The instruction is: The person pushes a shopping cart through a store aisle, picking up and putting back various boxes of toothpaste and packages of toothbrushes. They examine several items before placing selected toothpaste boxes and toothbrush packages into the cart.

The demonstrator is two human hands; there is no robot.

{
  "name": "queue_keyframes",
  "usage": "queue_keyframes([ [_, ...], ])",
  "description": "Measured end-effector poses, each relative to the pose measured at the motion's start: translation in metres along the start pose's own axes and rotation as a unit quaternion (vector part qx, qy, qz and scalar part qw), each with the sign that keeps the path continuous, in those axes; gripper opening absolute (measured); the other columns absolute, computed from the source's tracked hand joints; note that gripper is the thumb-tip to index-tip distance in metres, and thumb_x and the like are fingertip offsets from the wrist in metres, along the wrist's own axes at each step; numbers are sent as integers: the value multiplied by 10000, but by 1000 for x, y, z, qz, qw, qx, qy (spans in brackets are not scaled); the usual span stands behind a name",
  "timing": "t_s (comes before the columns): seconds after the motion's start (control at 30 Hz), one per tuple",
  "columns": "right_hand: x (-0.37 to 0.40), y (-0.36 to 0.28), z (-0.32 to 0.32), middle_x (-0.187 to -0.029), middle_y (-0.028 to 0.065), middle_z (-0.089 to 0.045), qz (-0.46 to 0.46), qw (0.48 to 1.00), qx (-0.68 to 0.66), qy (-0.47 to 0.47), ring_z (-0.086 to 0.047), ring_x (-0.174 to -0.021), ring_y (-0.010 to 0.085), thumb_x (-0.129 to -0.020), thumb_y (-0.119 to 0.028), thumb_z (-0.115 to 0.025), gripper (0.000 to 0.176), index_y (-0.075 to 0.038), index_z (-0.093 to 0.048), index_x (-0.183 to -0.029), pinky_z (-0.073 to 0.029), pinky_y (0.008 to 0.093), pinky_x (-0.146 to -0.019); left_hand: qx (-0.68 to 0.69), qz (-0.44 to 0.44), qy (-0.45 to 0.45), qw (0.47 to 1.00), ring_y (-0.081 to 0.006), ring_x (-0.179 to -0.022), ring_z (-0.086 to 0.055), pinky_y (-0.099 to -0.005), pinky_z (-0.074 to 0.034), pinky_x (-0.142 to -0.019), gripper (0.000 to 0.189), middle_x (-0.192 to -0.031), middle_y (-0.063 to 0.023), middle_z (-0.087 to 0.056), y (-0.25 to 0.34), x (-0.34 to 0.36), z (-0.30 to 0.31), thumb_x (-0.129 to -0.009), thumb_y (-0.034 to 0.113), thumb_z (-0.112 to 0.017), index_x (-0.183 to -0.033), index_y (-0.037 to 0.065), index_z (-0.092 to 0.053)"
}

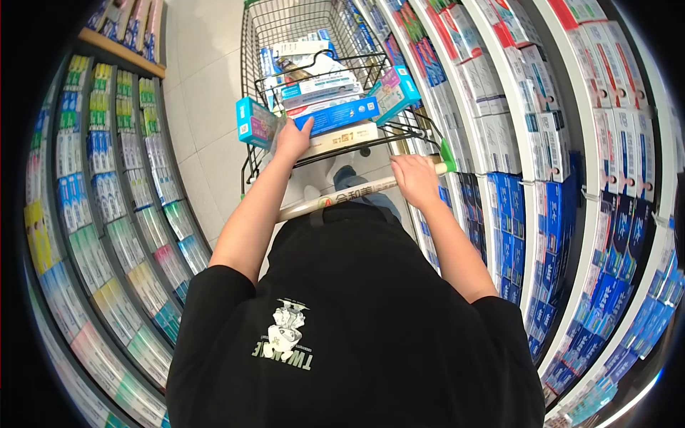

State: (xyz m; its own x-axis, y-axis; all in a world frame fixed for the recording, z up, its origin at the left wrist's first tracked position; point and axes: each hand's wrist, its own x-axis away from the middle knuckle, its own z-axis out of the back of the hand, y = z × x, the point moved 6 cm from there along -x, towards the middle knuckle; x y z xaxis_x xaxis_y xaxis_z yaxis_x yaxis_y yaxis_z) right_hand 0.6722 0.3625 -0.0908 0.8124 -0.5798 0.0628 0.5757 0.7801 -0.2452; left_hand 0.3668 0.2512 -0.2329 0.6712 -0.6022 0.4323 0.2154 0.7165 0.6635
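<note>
My left hand (294, 139) reaches over the near end of a wire shopping cart (251, 43), its thumb against the left end of a blue toothpaste box (342, 113); the other fingers are mostly hidden. My right hand (416, 178) rests closed over the right end of the cart handle (349, 194). Under the blue box lies a cream-coloured box (344, 139). Teal-and-pink boxes stand on both sides, one at the left (255, 123) and one at the right (394, 95). More boxes (319, 87) are piled farther inside the cart.
Shelves of packaged toothbrushes (78, 192) line the left side. On the right, shelves hold rows of toothpaste boxes (556, 214), close to the cart. Tiled floor (203, 71) shows between the cart and the left shelves. Another shelf unit (125, 50) stands at the far left.
</note>
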Motion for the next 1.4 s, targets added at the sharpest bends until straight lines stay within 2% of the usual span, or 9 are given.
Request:
queue_keyframes([
  [0.3,5,3,-5,-1021,22,-755,-13,1000,14,-13,-671,-1023,239,-1079,-336,-467,327,-169,-749,-1073,-434,428,-961,-125,5,17,992,-492,-1193,-642,-501,-502,-1044,880,-1231,-348,-683,30,25,13,-1006,441,-650,-1566,-124,-276],
  [0.43,7,0,-9,-969,5,-742,1,999,41,-21,-671,-993,235,-1028,-296,-499,262,-190,-738,-1010,-442,432,-886,-197,-180,145,953,-476,-1110,-647,-502,-505,-1026,814,-1177,-267,-698,54,57,29,-978,306,-693,-1584,-68,-297],
  [0.5,5,6,-16,-943,-4,-734,18,996,79,-29,-671,-982,230,-992,-277,-519,226,-199,-729,-968,-445,436,-849,-141,-312,183,921,-448,-1086,-644,-506,-516,-977,648,-1173,-227,-687,74,82,29,-972,275,-702,-1498,-12,-455],
  [0.6,2,9,-23,-915,-11,-730,36,993,90,-66,-668,-966,224,-954,-276,-524,217,-210,-726,-911,-453,440,-821,-70,-264,-49,961,-402,-1001,-681,-500,-530,-864,367,-1043,-211,-715,96,127,4,-1008,353,-661,-1164,21,-676],
  [0.8,5,8,-10,-881,-36,-731,-32,993,62,-95,-657,-977,189,-1043,-366,-481,348,-220,-746,-872,-426,408,-871,-173,-258,-159,937,-455,-792,-680,-537,-511,-696,568,-783,-228,-696,99,172,-24,-1044,550,-544,-871,37,-715],
  [0.97,11,16,-32,-880,-61,-725,1,996,59,59,-640,-970,175,-1060,-488,-487,418,-229,-758,-874,-413,393,-865,-264,-334,-155,892,-449,-713,-674,-544,-505,-643,581,-715,-208,-678,100,183,-29,-1018,565,-586,-786,36,-653],
  [1.1,42,15,-11,-1418,103,-608,-45,981,-122,141,-510,-1373,299,-1025,-483,-602,444,-125,-663,-1282,-408,456,-1152,-290,-350,-122,882,-436,-699,-674,-532,-502,-625,561,-704,-198,-675,101,196,-31,-1015,548,-599,-784,38,-637],
  [1.13,56,19,-8,-1601,147,-441,-57,979,-176,87,-392,-1489,349,-1016,-448,-643,549,-102,-560,-1433,-346,480,-1230,-295,-351,-118,881,-435,-696,-674,-531,-501,-622,559,-702,-197,-673,101,199,-31,-1017,545,-597,-783,39,-637],
  [1.4,268,107,90,-1560,157,-498,-122,972,-4,203,-479,-1431,347,-949,-347,-738,562,-78,-587,-1419,-422,482,-1171,-341,-393,-74,851,-435,-646,-637,-518,-468,-569,545,-671,-209,-618,91,227,-42,-1027,478,-617,-732,22,-582],
])
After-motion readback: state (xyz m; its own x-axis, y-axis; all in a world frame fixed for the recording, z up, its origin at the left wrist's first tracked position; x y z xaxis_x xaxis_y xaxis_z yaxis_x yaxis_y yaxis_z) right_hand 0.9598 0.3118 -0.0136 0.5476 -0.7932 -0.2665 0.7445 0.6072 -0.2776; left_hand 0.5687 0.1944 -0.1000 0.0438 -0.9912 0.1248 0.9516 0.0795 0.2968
